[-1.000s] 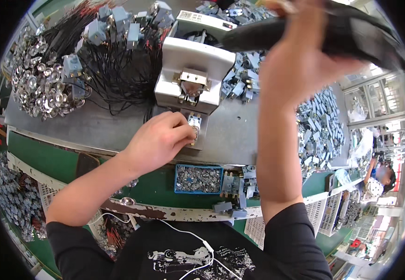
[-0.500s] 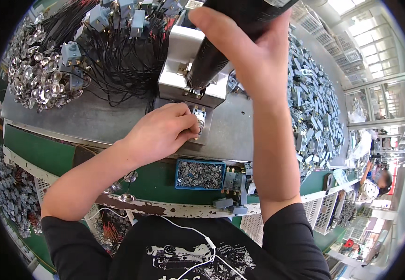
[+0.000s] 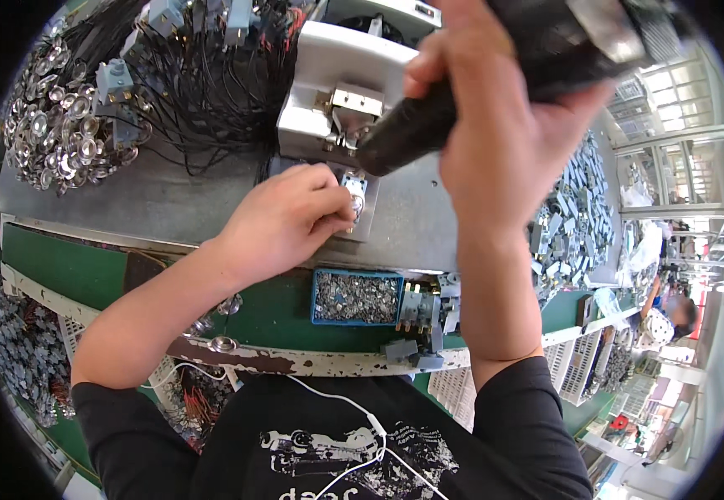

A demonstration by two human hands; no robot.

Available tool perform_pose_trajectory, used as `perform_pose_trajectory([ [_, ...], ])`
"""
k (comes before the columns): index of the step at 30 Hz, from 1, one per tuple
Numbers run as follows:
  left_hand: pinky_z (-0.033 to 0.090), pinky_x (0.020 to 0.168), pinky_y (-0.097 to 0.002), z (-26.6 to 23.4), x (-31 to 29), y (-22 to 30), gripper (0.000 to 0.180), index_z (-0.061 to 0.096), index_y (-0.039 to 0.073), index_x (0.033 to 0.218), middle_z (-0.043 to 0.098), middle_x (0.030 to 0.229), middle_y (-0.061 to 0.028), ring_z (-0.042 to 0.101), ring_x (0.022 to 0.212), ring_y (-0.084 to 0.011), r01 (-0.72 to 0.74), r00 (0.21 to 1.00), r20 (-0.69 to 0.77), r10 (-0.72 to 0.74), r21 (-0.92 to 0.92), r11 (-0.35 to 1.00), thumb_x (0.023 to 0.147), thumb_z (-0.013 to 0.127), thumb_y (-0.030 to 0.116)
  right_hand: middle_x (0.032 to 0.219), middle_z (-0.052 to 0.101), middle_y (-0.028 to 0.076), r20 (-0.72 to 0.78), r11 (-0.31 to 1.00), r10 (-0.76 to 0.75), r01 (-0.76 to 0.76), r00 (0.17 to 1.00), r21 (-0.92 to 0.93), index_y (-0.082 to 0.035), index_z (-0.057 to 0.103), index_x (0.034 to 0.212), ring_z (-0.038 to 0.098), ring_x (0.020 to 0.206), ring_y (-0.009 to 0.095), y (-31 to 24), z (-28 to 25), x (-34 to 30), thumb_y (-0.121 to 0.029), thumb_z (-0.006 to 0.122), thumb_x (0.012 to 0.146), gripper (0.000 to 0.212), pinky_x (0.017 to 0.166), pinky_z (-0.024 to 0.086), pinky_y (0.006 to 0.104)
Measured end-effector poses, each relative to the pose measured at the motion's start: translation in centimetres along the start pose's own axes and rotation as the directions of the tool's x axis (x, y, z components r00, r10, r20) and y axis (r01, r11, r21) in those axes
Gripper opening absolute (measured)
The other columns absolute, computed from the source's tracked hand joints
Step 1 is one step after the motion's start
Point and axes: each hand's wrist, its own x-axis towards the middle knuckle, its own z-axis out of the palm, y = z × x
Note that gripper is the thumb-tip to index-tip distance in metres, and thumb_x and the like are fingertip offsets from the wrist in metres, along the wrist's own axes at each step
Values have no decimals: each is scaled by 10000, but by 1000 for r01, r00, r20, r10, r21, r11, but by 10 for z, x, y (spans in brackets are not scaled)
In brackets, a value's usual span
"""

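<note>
My left hand (image 3: 283,221) rests on the grey metal bench plate (image 3: 153,200) and pinches a small grey part (image 3: 353,190) just below the white press fixture (image 3: 337,79). My right hand (image 3: 503,142) is raised close to the camera and grips a black power screwdriver (image 3: 428,125). Its dark nose slants down to the left and ends near the fixture's metal jaw (image 3: 341,137), just above the small part. The right hand hides much of the tool's body.
A blue tray of small screws (image 3: 355,297) sits on the green bench edge with grey parts (image 3: 428,312) beside it. Black wired assemblies (image 3: 203,75) and shiny metal discs (image 3: 57,133) lie at upper left. Grey parts (image 3: 574,225) are heaped at right. Another person (image 3: 670,317) works at far right.
My right hand has brought the black tool down from high above to the fixture, nose pointing at the small part. My left hand stays on the part, barely shifting.
</note>
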Motion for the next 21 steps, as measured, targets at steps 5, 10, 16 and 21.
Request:
perform_pose_trajectory([
  [5,504,806,-430,-2,2,2,198,601,80,989,608,911,-76,624,934,-304,63,998,-28,-63,5,998,868,754,113,840,672,98,-70,928,213,-224,975,-299,28,519,1227,643,611,156,-46,19,-17,-24,735,923,377,575,544,288],
  [10,555,802,-370,-4,2,4,350,544,51,1092,602,945,-89,637,891,-247,114,993,-9,-114,29,993,861,800,106,734,641,96,-198,681,394,-430,897,-593,76,598,1117,632,611,173,-80,25,-18,-90,696,971,242,604,539,305],
  [16,518,818,-405,-2,1,5,325,554,92,1109,622,923,-68,643,905,-277,117,993,-23,-117,9,993,867,770,121,665,619,84,-356,611,395,-532,847,-586,82,620,1064,606,547,167,-78,36,-22,-78,699,972,201,581,531,320],
  [21,516,815,-416,-2,1,6,339,551,101,1137,615,928,-67,639,914,-284,127,992,-20,-127,5,992,875,765,131,683,632,88,-251,662,405,-471,879,-583,74,617,1062,614,547,158,-74,25,-26,-77,696,977,191,572,530,312],
])
